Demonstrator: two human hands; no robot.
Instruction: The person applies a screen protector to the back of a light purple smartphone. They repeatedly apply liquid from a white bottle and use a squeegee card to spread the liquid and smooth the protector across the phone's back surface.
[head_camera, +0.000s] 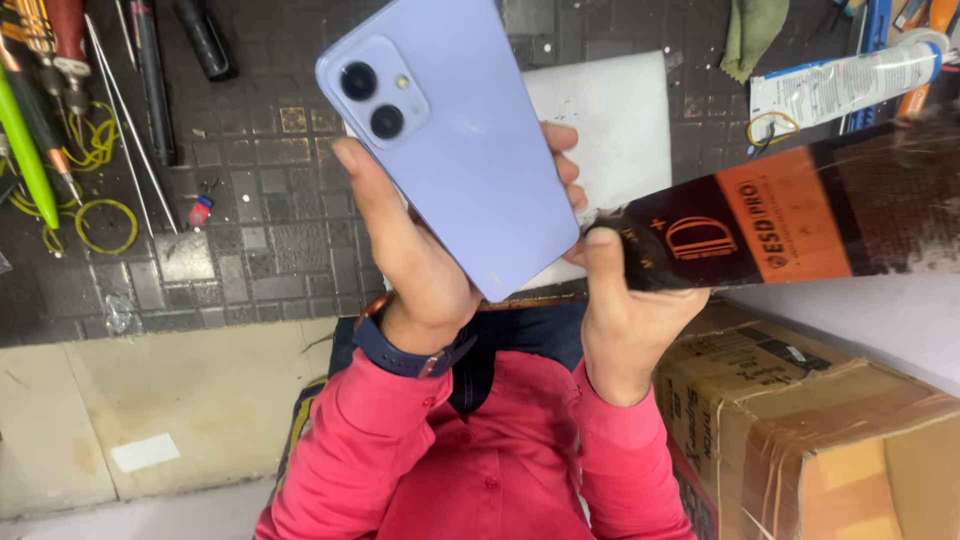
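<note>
Clearly both hands are busy with one lavender smartphone (455, 135), held up in front of the person's red shirt (470, 470) and above the dark tiled work mat (250, 220). Its back faces the camera, with the twin camera lenses at the upper left corner, and its long axis runs on a slant from that corner down toward the lower right. The left hand (410, 255), with a dark watch at the wrist, grasps the phone along its left long edge, thumb lying up the back and fingertips curling round the far right edge. The right hand (625, 310) sits just beside the phone's lower right corner, thumb pressed up against that corner or against the dark printed strip (780, 215) that reaches away to the right; whether it pinches the strip or the phone I cannot tell. So the left hand carries the phone's weight, and the right is nearer its lower end. A white pad (610, 120) lies on the mat behind the phone, a white tube (850, 85) lies at upper right, and a taped cardboard box (800, 430) stands at lower right.
</note>
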